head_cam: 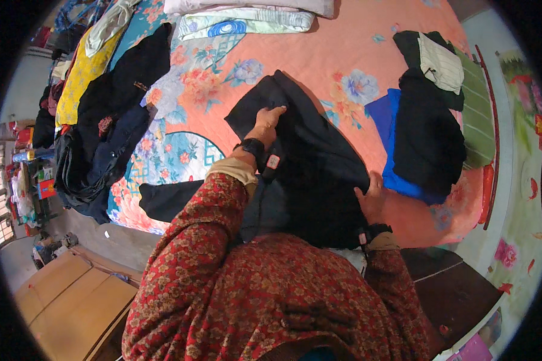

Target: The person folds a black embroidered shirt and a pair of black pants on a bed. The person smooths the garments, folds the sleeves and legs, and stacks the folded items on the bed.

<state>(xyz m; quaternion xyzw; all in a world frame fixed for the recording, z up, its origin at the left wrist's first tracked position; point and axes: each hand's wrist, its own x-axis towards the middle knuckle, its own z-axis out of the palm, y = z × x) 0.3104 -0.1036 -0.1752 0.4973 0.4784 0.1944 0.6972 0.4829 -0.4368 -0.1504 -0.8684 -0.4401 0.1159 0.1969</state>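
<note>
A black garment point(316, 180) lies partly spread on the floral bedspread point(338, 40), close against my body. My left hand point(269, 120) rests on its upper part, thumb and fingers near a fold; whether it pinches the cloth is unclear. At the garment's right edge is my right hand point(371, 198), its thumb and fingers apart, touching the edge. One black sleeve or leg point(171, 201) extends to the left beneath my left forearm. Both wrists carry dark bands with small tags.
Dark clothes point(117, 99) and a yellow patterned cloth point(83, 81) lie along the bed's left side. On the right are a black garment point(427, 140) over a blue one point(395, 167) and a white folded cloth point(441, 65). Folded quilts point(248, 22) lie at the far side.
</note>
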